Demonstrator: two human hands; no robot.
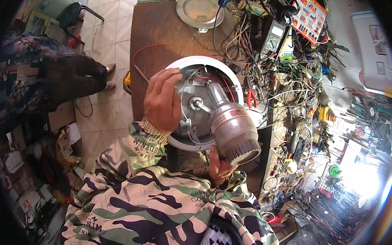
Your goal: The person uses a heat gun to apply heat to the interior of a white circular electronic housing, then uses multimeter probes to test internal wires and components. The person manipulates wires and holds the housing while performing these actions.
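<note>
A round metal appliance housing (pixel 184 133) with a white rim lies with its inside facing up, showing wires and a central shaft fitting (pixel 196 103). Over its right half sits a silver metal cylinder (pixel 233 126) with a narrow neck and a ridged wide end. My left hand (pixel 161 100) rests at the left rim, fingers stretched out, holding nothing. At the near edge, my right hand (pixel 220 167) has its thumb up against the rim, with curled fingers partly hidden beside the ridged end. It seems to grip the housing there.
The housing is on a brown wooden table (pixel 158 29). A round metal lid (pixel 199 11) lies at the far edge. To the right are red-handled pliers (pixel 251 99), a multimeter (pixel 275 38) and heaps of wires. Another person (pixel 74 71) is at the left, near a stool (pixel 73 16).
</note>
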